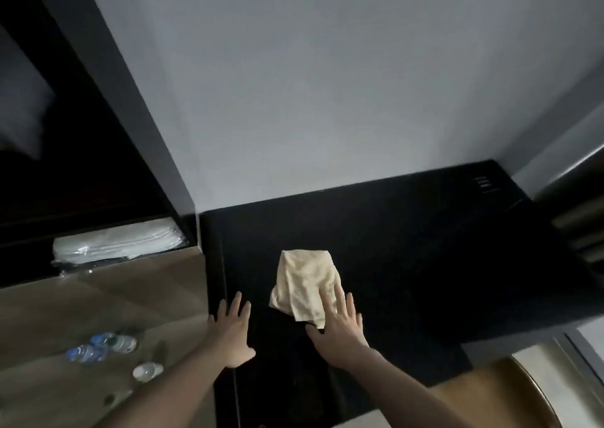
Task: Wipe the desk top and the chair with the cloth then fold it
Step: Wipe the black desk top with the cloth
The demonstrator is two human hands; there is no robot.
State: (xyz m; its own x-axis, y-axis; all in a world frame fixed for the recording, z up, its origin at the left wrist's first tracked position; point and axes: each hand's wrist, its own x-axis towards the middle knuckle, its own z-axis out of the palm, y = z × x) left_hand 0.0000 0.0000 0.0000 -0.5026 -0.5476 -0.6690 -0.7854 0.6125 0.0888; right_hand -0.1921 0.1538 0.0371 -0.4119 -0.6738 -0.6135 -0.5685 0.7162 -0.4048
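- Bench (408,231): black top with a matte, faintly speckled surface and straight edges; it sits in a corner against a smooth pale grey wall (294,84).
- Cloth (305,284): cream, soft terry-like weave, loosely folded into a rough oblong with rumpled edges. It lies on the bench top, left of centre and toward the near edge.
- Right hand (338,326): flat, palm down, fingers spread and apart; the fingertips press on the near right corner of the cloth, the palm on the bare bench. Nothing is clamped in the grip.
- Left hand (230,329): flat, palm down, fingers splayed, resting at the left edge of the bench, apart from the cloth. The grip is spread wide and holds nothing.
- Floor (98,297): brown wood-grain boards, to the left of the bench.
- Plastic bottles (101,346): clear with blue labels, lying on the floor at near left.
- White cup (147,370): small, round, on the floor just nearer than the bottles.
- Folded white linen (117,241): wrapped in clear glossy plastic, on a low dark shelf at far left.
- Chair (523,391): only a curved tan edge shows at near right.
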